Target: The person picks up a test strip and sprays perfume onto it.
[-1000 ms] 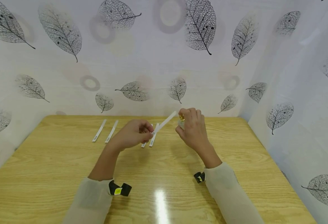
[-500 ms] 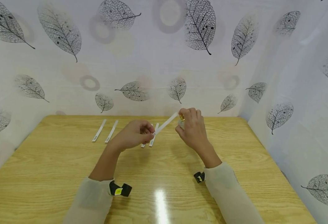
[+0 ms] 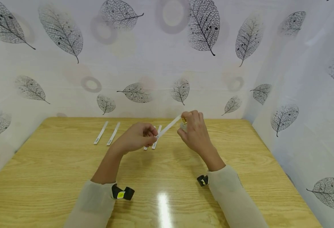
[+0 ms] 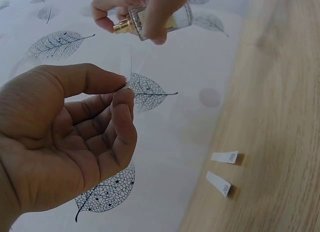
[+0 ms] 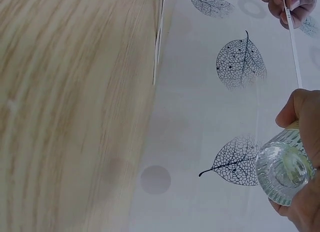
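Note:
My left hand (image 3: 135,136) pinches the lower end of a white paper test strip (image 3: 169,126) between thumb and forefinger, its other fingers curled loosely. The strip slants up to the right, its far end close to the bottle's nozzle. My right hand (image 3: 196,131) grips a ribbed glass perfume bottle (image 4: 182,17) with a gold spray top (image 4: 122,26). In the left wrist view the forefinger is at the sprayer. The bottle's clear glass base (image 5: 284,173) shows in the right wrist view. Most of the bottle is hidden by the fingers in the head view.
Two labelled strips (image 3: 101,133) lie side by side on the wooden table (image 3: 161,177), left of the left hand. Two more strips (image 3: 156,141) lie partly hidden behind the left fingers. A white curtain (image 3: 161,63) printed with leaves hangs along the back and sides.
The strip's far end has shifted slightly right, closer to the sprayer, over the second. The right hand with the bottle has moved a touch left. Otherwise both hands stay in place.

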